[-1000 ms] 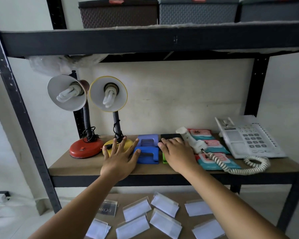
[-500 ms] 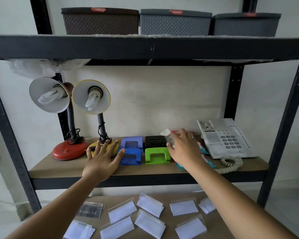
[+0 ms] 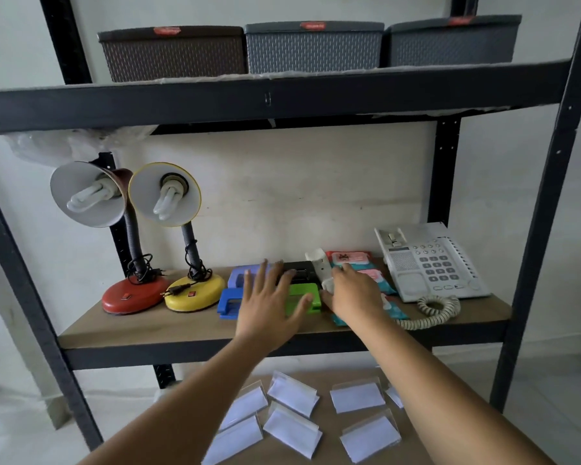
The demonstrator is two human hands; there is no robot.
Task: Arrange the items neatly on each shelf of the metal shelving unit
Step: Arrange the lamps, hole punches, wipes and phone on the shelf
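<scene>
While left hand [image 3: 269, 303] spreads flat over green punch [image 3: 303, 298], right hand [image 3: 356, 295] clasps handset [image 3: 321, 268]

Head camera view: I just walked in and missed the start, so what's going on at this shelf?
A person is tidying the middle shelf. The left hand lies flat, fingers spread, over the hole punches, touching the green one. The right hand is at the white telephone handset, which is off the telephone base and lying among wet-wipe packs. Two desk lamps, red and yellow, stand on the left.
</scene>
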